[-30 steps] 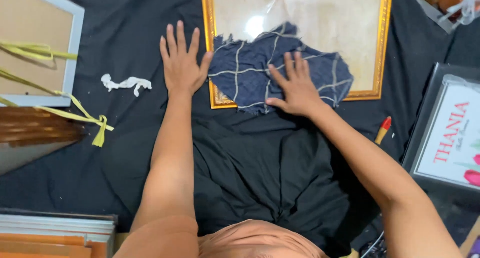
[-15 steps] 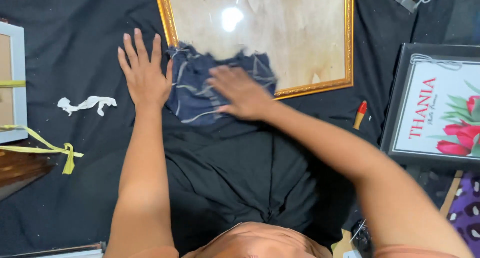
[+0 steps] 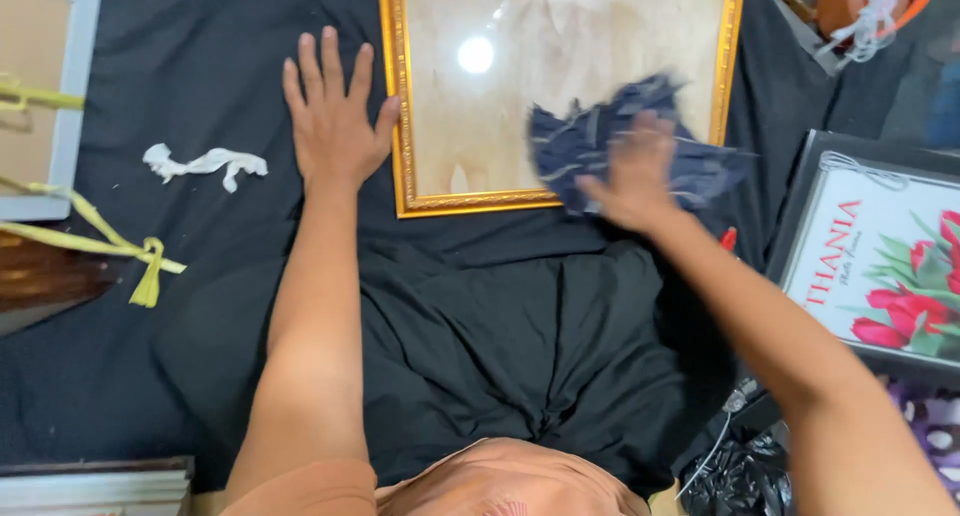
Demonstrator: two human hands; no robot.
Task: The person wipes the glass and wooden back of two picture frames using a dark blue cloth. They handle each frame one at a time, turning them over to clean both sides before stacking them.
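A gold picture frame with a glass pane lies flat on black fabric. My left hand rests flat, fingers spread, against the frame's left edge. My right hand presses a dark blue checked cloth onto the lower right part of the glass; the hand is blurred by motion. A lamp's glare shows on the pane.
A crumpled white scrap lies left of my left hand. Further left are a light grey frame and a yellow ribbon. At right stands a black-framed print with red tulips. A small red object lies beside it.
My right hand has swept the blue cloth from the frame's lower left corner across to its lower right. My left hand stays flat beside the frame's left edge.
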